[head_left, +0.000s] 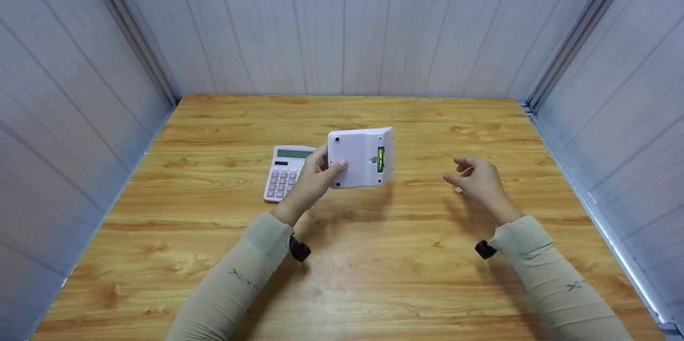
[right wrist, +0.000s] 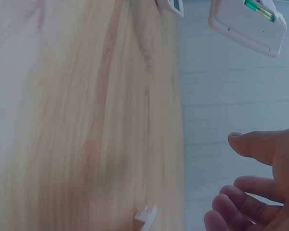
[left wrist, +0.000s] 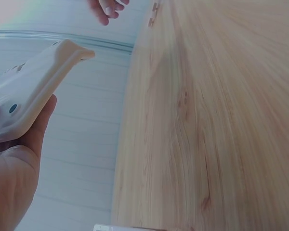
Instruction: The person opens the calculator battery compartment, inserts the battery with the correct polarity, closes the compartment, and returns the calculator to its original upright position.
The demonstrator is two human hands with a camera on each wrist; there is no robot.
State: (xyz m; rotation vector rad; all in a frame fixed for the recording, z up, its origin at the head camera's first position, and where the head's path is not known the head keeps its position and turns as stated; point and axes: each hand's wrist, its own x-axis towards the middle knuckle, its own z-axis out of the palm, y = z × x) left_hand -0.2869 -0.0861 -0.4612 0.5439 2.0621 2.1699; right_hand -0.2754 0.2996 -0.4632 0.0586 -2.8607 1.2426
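Note:
My left hand (head_left: 312, 180) grips a white calculator (head_left: 350, 159) above the table, thumb on its back and fingers behind. Its back faces me, and a green battery (head_left: 381, 160) shows in the uncovered battery slot. To the right, my right hand (head_left: 478, 180) hovers with fingers loosely bent and holds nothing; the right wrist view shows a gap between thumb and fingers. Just below it a small white plastic piece (right wrist: 146, 217), like a battery cover, lies on the table. A second calculator (head_left: 283, 175), pink-edged, lies face up, partly hidden by my left hand.
The wood-grain table (head_left: 374, 277) is enclosed by pale panel walls (head_left: 342, 25) at the back and both sides. A dark wrist device (head_left: 299, 249) is on the left wrist, another (head_left: 485, 249) on the right.

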